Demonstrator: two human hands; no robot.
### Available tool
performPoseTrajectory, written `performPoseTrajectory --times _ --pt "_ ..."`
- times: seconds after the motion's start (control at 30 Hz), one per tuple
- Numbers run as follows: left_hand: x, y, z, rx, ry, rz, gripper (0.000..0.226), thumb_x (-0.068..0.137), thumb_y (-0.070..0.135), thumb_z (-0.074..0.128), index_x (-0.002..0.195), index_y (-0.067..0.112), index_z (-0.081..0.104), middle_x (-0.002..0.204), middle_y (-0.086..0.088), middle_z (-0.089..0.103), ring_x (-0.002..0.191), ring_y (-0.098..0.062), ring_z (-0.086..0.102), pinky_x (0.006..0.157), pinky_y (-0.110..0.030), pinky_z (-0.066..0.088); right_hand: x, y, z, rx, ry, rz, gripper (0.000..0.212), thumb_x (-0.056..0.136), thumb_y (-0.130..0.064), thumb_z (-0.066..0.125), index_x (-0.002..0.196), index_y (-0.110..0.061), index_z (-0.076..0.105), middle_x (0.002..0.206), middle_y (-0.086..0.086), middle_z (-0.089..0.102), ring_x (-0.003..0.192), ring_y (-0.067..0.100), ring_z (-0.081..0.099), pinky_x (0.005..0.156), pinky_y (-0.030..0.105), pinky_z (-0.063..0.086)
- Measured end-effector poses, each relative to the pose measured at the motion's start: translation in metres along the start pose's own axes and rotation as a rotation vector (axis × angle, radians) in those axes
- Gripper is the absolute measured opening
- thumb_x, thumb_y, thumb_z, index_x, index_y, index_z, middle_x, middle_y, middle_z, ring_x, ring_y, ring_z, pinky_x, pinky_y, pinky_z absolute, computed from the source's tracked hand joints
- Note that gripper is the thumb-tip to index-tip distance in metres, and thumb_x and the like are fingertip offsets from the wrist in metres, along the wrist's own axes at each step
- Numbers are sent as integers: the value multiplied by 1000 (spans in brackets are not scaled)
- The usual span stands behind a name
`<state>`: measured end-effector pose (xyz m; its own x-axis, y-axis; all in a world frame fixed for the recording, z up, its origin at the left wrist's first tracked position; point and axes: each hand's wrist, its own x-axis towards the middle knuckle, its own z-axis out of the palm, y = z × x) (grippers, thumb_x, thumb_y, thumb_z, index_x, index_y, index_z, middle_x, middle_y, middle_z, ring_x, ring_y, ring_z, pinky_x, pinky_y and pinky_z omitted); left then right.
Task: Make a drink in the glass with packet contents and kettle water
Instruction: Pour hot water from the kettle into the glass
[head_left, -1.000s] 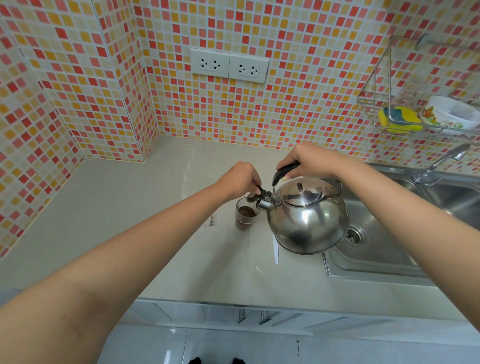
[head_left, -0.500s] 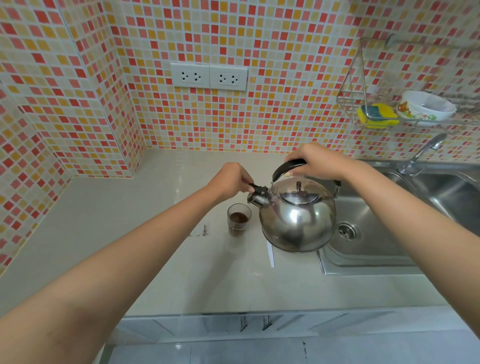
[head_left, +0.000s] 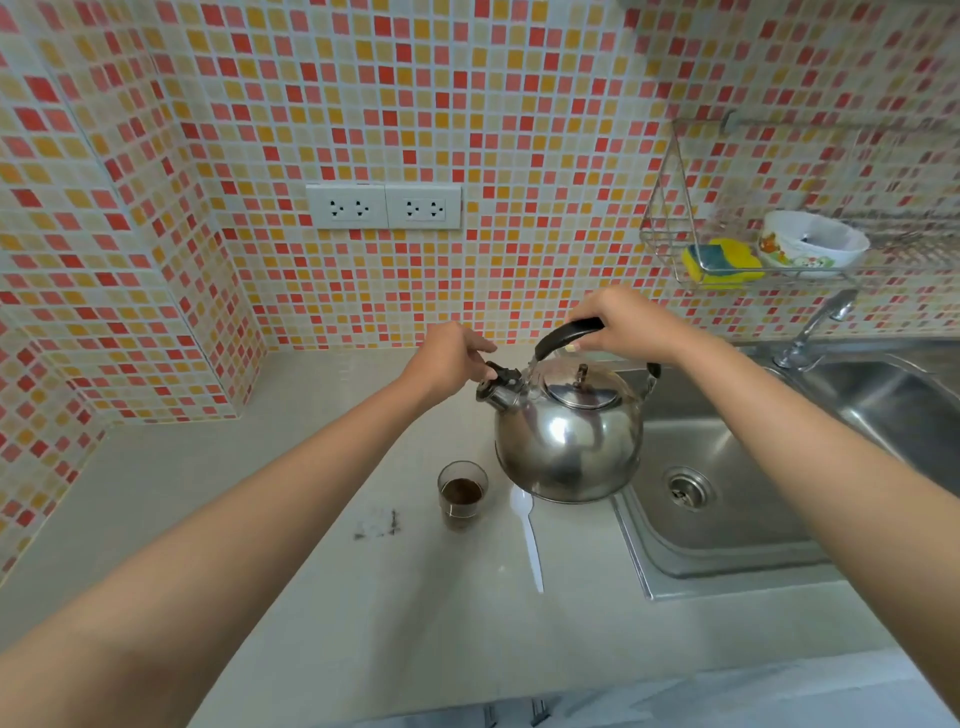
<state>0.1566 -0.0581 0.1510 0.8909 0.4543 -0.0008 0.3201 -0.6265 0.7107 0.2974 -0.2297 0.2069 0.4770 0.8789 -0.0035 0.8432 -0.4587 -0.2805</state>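
Small mosaic tiles (head_left: 519, 104) in red, orange, yellow and cream cover both walls, which meet in a corner at the left. A white double socket (head_left: 383, 206) sits on the back wall. The pale counter (head_left: 260, 493) runs to a steel sink (head_left: 753, 493) with a tap (head_left: 815, 327). Above it hangs a wire rack (head_left: 675, 244) holding a sponge (head_left: 719, 260) and a bowl (head_left: 810, 244).

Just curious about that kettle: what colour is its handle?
Black, on a shiny silver kettle; the handle shows clearly in the head view.
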Motion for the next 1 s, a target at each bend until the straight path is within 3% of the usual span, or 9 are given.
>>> performPoseTrajectory --times 0.1,0.27,0.47,0.6,0.8,1.0 --pt "21 -2 -7 18 20 -18 33 80 6 73 113 6 70 118 -12 69 109 -25 63 98 -30 48 21 1 -2 -16 16 -5 19 86 -12 66 103 -10 71 88 9 70 80 27 63 74 41 51" --pt "55 -16 -9 55 42 -64 29 82 5 71 111 4 72 117 -12 70 110 -27 62 102 -37 48 61 9 11 -29 30 3 11 86 -8 62 93 -5 70 85 17 68 78 34 62 71 46 51" --pt "87 -46 -3 98 56 -106 32 81 3 71 113 0 69 122 -15 67 115 -27 60 104 -30 44 103 22 44 9 26 23 19 85 1 57 97 -8 69 86 9 67 77 27 60 67 37 48" --pt "103 -62 5 114 64 -154 31 83 5 69 114 0 69 122 -15 67 114 -27 61 99 -29 44 124 29 63 55 28 31 24 86 3 55 100 -12 68 86 5 62 77 23 57 56 24 37" --pt "117 -77 15 144 80 -191 30 88 3 61 118 0 66 129 -14 62 119 -28 58 102 -32 45 141 38 83 69 27 15 28 85 8 50 95 -11 67 90 13 65 82 31 61 72 42 51" --pt "120 -84 21 139 72 -217 31 89 0 59 119 0 66 127 -16 63 115 -29 60 95 -28 45 146 44 96 83 39 19 27 84 9 50 93 -10 68 89 14 66 81 32 61 71 45 52"
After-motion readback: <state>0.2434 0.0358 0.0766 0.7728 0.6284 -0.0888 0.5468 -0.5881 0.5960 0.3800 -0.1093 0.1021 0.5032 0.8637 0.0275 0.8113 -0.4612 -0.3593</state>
